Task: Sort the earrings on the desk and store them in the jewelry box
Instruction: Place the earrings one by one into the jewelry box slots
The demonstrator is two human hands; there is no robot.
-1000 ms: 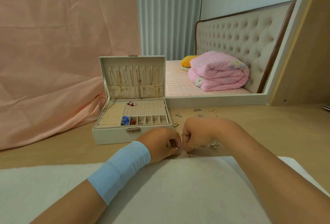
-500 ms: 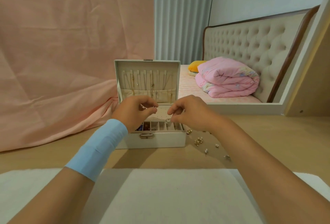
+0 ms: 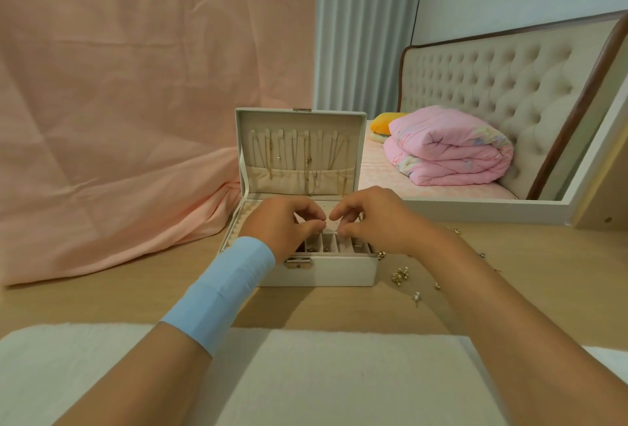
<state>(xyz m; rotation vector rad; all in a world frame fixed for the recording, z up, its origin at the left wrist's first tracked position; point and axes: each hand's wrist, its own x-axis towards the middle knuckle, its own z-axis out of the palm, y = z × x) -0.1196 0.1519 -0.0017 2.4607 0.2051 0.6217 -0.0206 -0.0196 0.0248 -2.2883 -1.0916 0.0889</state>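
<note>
On the desk (image 3: 136, 296), the open jewelry box (image 3: 326, 272) sits directly under both my hands. My left hand (image 3: 282, 221) hovers over its front compartments, fingertips pinching a tiny earring (image 3: 322, 222). My right hand (image 3: 373, 218) is curled beside it; whether it holds anything I cannot tell. Just right of that wrist lie loose earrings (image 3: 399, 275). I judge this the placing step: next, lower the piece into one compartment and release it gently.

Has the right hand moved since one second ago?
Yes: the right hand went forward, from the white mat's edge to above the open cream jewelry box.

Pink quilt (image 3: 448, 150) — tufted headboard (image 3: 492, 86)
</note>
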